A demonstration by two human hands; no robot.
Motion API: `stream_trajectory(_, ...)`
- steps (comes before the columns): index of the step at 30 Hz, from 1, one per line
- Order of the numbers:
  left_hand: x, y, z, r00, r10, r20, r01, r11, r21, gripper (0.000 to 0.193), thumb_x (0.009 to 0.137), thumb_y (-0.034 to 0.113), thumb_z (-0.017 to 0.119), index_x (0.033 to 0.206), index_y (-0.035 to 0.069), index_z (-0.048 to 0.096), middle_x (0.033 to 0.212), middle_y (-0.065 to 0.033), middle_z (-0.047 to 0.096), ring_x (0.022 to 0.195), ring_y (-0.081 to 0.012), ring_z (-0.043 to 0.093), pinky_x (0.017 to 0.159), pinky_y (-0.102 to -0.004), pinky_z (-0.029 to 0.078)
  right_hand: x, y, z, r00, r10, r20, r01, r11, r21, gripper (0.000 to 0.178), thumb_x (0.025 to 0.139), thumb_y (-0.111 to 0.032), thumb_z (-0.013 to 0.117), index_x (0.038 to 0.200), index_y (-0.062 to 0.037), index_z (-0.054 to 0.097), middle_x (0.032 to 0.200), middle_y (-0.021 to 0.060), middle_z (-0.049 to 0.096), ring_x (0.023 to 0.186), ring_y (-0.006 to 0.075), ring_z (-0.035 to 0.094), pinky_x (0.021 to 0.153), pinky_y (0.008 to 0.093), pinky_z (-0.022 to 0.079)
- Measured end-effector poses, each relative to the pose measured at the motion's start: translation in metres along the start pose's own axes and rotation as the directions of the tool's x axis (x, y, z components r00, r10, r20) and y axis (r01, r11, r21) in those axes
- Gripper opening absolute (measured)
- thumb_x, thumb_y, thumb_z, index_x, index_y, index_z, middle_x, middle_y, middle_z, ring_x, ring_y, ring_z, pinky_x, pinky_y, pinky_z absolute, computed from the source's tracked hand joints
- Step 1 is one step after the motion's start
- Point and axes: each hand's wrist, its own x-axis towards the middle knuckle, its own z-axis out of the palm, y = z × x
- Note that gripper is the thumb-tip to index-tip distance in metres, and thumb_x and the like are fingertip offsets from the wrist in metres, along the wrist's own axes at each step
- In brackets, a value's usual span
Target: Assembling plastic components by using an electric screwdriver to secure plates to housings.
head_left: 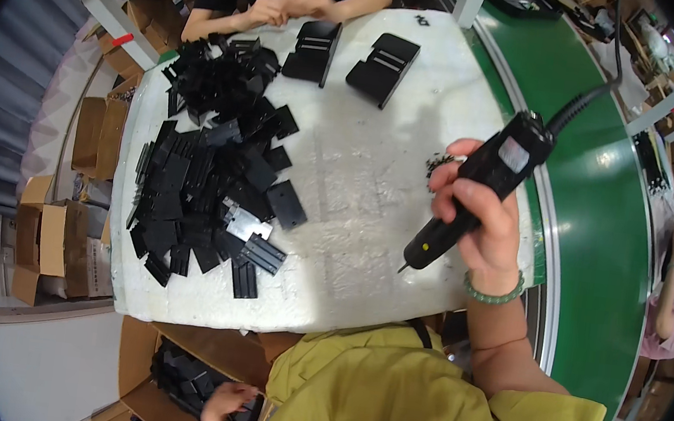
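My right hand is wrapped round a black electric screwdriver, held above the right side of the white tabletop with its bit pointing down and left. A cord runs up from its top end. A small heap of tiny black screws lies just behind those fingers. Down by my left side, my left hand is at an open cardboard box of black parts; its fingers are partly hidden, and whether they grip a part does not show. Two black bracket-like assemblies stand at the far side of the tabletop.
A large pile of black plates and brackets covers the left of the white tabletop. Across from me sits another person with both hands together. A green conveyor runs along the right. Cardboard boxes stand at the left.
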Motion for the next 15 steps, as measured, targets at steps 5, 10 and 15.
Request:
stream_trajectory(5, -0.169, 0.226, -0.012, 0.458, 0.877, 0.147, -0.871, 0.41, 0.271, 0.024, 0.077, 0.013, 0.068, 0.097, 0.001, 0.066, 0.082, -0.0091, 0.068, 0.073, -0.0168, 0.063, 0.066, -0.0266, 0.049, -0.026, -0.002, -0.003, 0.99, -0.077, 0.115, 0.092, 0.987, -0.131, 0.037, 0.074, -0.004, 0.064, 0.108, -0.0002, 0.05, 0.074, 0.0045, 0.057, 0.063, 0.01, 0.053, 0.059, 0.0242, 0.043)
stream_trajectory(10, -0.131, 0.42, 0.039, 0.17, 0.973, 0.158, -0.886, 0.081, 0.457, 0.024, 0.083, 0.014, 0.059, 0.105, 0.004, 0.059, 0.099, -0.0139, 0.061, 0.08, -0.0264, 0.059, 0.069, -0.0311, 0.047, -0.043, 0.008, -0.008, 0.967, -0.186, 0.176, 0.213, 0.966, -0.148, 0.04, 0.075, 0.005, 0.064, 0.11, 0.0007, 0.046, 0.076, 0.004, 0.056, 0.067, 0.0075, 0.052, 0.059, 0.0206, 0.042)
stream_trajectory(15, -0.011, 0.544, 0.089, -0.117, 0.984, -0.132, -0.516, 0.053, 0.855, 0.075, 0.074, 0.048, 0.065, 0.129, 0.003, 0.042, 0.126, -0.026, 0.045, 0.121, -0.0403, 0.037, 0.102, -0.0433, 0.029, -0.056, 0.01, -0.01, 0.935, -0.248, 0.253, 0.304, 0.928, -0.216, 0.044, 0.075, 0.003, 0.062, 0.112, -0.0037, 0.039, 0.076, 0.0071, 0.056, 0.068, 0.0115, 0.054, 0.064, 0.0251, 0.045)
